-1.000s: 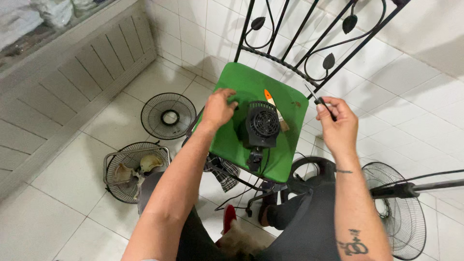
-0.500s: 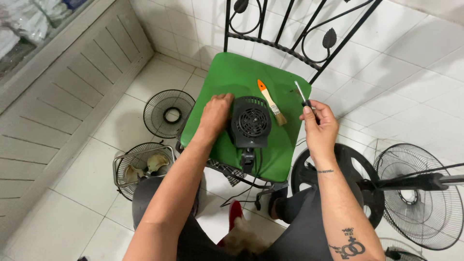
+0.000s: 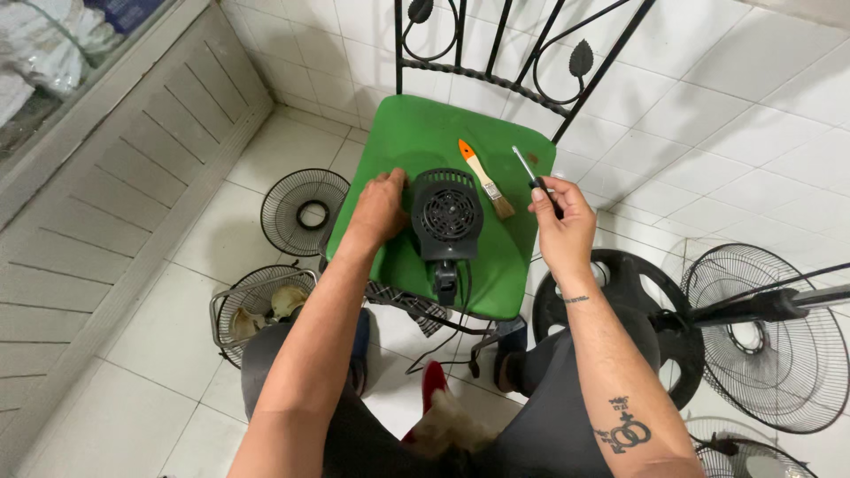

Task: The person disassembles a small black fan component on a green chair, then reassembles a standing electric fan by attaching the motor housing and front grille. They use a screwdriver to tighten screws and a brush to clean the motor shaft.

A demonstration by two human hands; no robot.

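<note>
**Green chair seat with a fan motor housing and two hands**

Grey trousers of the seated person fill the near edge of the view, and both forearms reach forward from there. The left hand [image 3: 379, 209] lies on the green chair seat [image 3: 416, 133], its fingers curled against the left side of the black fan motor housing [image 3: 447, 215], which rests near the middle of the seat with its cable hanging over the front edge. The right hand [image 3: 560, 226] is at the right edge of the seat, fingers closed around the black handle of a screwdriver [image 3: 533, 178] whose shaft points away. Between housing and screwdriver lies a paintbrush [image 3: 485, 178] with an orange handle. Farther back stands the black iron chair back [image 3: 513, 53]. On the tiled floor, fan grilles [image 3: 305, 211] lie at the left and a fan base [image 3: 633, 292] at the right.
</note>
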